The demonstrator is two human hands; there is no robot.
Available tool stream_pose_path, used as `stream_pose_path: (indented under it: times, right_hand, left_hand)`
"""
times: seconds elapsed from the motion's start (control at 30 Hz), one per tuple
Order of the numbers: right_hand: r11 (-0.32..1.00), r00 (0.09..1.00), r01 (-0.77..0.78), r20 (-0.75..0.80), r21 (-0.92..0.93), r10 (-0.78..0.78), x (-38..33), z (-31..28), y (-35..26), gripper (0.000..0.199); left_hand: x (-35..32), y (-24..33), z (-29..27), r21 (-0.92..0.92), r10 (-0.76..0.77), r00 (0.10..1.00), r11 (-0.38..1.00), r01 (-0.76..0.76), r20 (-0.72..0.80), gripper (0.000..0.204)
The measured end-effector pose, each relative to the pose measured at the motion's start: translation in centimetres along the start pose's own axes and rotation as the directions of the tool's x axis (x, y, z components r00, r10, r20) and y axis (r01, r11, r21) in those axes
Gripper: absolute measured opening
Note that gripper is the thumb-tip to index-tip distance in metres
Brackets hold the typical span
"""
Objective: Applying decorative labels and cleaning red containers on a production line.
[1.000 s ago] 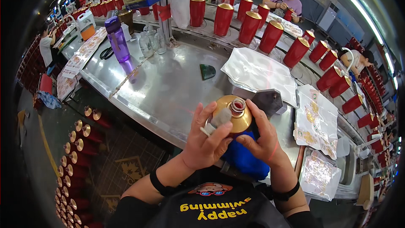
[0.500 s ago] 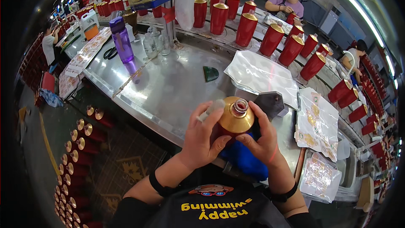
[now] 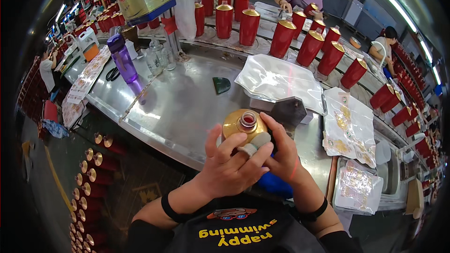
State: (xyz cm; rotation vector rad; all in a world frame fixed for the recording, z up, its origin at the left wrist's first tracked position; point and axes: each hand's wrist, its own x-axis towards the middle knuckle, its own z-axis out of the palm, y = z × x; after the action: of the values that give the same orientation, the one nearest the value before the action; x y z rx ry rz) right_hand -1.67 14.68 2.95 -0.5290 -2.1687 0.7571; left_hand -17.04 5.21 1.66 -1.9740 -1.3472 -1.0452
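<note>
Both hands wrapped round a gold-shouldered bottle at the edge of the steel bench.

The left hand [image 3: 229, 168] and right hand [image 3: 281, 154] clamp their fingers on the gold bottle [image 3: 243, 126], its open red neck facing up, held just above the steel worktable [image 3: 183, 107]. A purple water bottle [image 3: 123, 59] stands well apart, and red canisters [image 3: 281, 37] line the curved conveyor beyond.

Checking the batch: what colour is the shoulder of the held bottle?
Gold, on the bottle; head view.
</note>
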Motion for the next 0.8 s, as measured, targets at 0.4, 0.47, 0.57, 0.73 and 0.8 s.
stream_pose_path:
  times: [0.4, 0.47, 0.57, 0.73, 0.8]
  right_hand:
    - [1.0, 1.0, -0.002, -0.008, -0.024, 0.002, -0.4, 0.5, 0.3, 0.082]
    - [0.999, 0.999, -0.03, 0.034, -0.02, 0.031, -0.5, 0.6, 0.4, 0.083]
    - [0.999, 0.999, -0.011, 0.042, -0.043, 0.013, -0.5, 0.2, 0.1, 0.085]
    - [0.986, 0.99, -0.13, -0.037, 0.106, 0.135, -1.1, -3.2, -0.9, 0.077]
    - [0.967, 0.973, -0.228, -0.013, 0.117, 0.231, -2.2, -5.2, -1.1, 0.073]
  left_hand:
    - [-2.3, -5.6, 0.9, -0.566, -0.327, 0.935, 0.749, 0.345, 0.138, 0.077]
    - [-2.3, -6.0, 1.8, -0.727, -0.33, 0.864, 0.47, 0.5, 0.381, 0.098]
    - [-1.3, -5.4, 2.2, -0.755, -0.284, 0.775, 0.201, 0.624, 0.565, 0.097]
    - [4.0, -4.5, 1.2, -0.748, -0.238, 0.771, 0.196, 0.634, 0.591, 0.089]
    - [6.1, -3.7, 2.0, -0.685, -0.109, 0.687, 0.063, 0.726, 0.718, 0.083]
